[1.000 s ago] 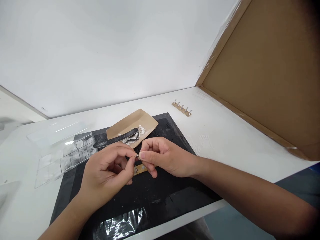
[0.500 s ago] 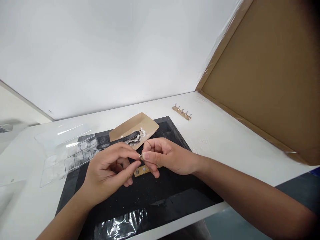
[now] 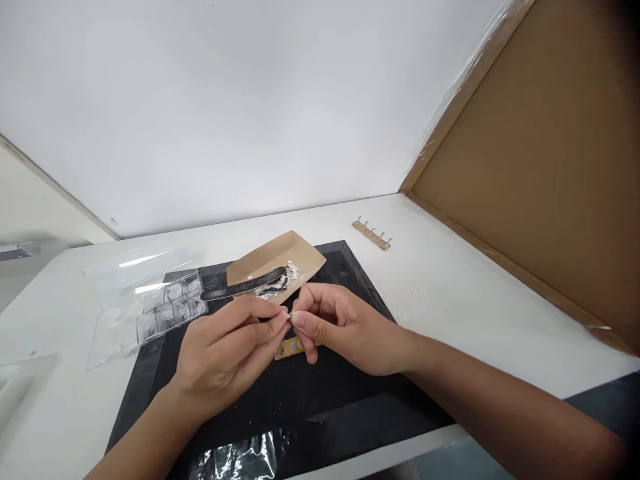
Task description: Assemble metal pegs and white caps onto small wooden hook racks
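My left hand (image 3: 225,360) and my right hand (image 3: 353,330) meet above the black mat (image 3: 310,413), their fingertips pinched together. Between them is a tiny shiny metallic piece (image 3: 289,317), mostly covered by fingers and too small to name. Both hands are closed on it. Below them on the mat lies a yellowish strip (image 3: 287,349) with small round spots, partly hidden by my right hand's fingers. Just beyond the hands, a black nail file (image 3: 240,285) rests across a brown paper tray (image 3: 267,252), which holds white flakes (image 3: 294,270) and dark scraps.
To the left lies an open clear compartment box (image 3: 173,310) with whitish translucent pieces inside. A brown strip (image 3: 371,235) bearing several small metal stands is at the back right. A tall cardboard panel (image 3: 540,173) borders the right side, and a white wall (image 3: 250,100) the back.
My left thumb and fingers have closed in on the tiny piece, where the thumb was apart before. The whole view has shifted slightly, moving the scene a little right and down.
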A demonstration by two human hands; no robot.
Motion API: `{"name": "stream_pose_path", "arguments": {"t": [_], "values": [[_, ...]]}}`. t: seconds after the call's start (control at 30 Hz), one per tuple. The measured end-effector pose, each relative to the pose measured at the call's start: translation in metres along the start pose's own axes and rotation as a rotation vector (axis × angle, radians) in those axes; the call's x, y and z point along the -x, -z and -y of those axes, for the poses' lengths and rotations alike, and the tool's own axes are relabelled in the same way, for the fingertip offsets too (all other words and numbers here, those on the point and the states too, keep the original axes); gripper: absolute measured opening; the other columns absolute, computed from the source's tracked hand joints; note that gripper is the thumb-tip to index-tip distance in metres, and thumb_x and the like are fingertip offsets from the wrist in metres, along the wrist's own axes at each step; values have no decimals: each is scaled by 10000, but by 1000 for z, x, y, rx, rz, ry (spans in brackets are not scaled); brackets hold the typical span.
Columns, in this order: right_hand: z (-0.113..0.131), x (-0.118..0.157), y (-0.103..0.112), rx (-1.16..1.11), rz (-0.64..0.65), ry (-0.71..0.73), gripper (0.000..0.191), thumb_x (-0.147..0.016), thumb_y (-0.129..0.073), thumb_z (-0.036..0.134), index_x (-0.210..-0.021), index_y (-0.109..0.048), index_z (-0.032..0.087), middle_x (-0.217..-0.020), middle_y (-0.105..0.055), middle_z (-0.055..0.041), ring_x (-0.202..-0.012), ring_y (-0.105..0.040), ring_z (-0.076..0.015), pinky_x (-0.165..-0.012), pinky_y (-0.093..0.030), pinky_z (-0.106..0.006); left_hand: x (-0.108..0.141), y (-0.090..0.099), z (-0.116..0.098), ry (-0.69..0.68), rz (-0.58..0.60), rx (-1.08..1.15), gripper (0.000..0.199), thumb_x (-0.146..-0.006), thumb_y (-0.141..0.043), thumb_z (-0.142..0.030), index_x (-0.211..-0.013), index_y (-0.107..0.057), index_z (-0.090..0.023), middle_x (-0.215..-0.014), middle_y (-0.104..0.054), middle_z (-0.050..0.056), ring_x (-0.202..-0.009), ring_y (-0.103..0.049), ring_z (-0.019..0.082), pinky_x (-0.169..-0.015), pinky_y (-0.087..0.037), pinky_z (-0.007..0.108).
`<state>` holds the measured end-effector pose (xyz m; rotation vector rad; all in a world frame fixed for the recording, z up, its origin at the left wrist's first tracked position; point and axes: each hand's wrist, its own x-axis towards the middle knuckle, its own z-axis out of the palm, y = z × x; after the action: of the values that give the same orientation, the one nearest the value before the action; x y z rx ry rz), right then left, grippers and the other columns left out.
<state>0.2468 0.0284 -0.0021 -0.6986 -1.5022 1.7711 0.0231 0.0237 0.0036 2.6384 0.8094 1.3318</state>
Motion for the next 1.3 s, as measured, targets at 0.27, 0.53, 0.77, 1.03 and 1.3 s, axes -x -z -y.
{"name": "stream_pose_path", "arguments": {"t": [0.27,0.53,0.77,1.03,1.3], "values": [[-2,5,-9,227,-132,82,234,-1040,-666,377,-947,-545,200,-761,-670,16,-715,-648,-130,-721,-546,-277,9,-2,2,-7,31,-78,156,-916,-720,-23,-924,-700,-178,-1010,-739,39,-867,-772,130,-846,-691,244],[-5,4,-4,393,-83,248,149,-1078,-579,310,-985,-561,196,-824,-660,4,-763,-654,-135,-746,-550,-290,1,-3,7,-37,-52,77,139,-881,-770,-7,-929,-729,-130,-947,-755,66,-866,-767,138,-795,-675,234],[-4,0,6,590,-33,304,130,-1077,-572,283,-994,-603,189,-827,-672,11,-749,-668,-123,-753,-528,-278,7,-1,22,-24,21,182,228,-886,-771,-45,-1093,-743,-135,-1013,-774,110,-817,-772,160,-589,-618,206],[-6,-4,15,693,-34,360,79,-1029,-689,267,-991,-683,199,-837,-759,11,-781,-709,-132,-815,-522,-278,10,-2,27,19,43,234,201,-919,-748,-70,-1100,-740,-159,-991,-759,92,-782,-744,140,-589,-595,207],[-4,-11,21,788,-66,451,98,-943,-799,288,-934,-736,215,-921,-735,-22,-867,-675,-170,-821,-527,-314,14,-9,29,60,46,207,189,-930,-737,-107,-1107,-752,-175,-965,-752,97,-867,-753,176,-560,-545,199]]}}
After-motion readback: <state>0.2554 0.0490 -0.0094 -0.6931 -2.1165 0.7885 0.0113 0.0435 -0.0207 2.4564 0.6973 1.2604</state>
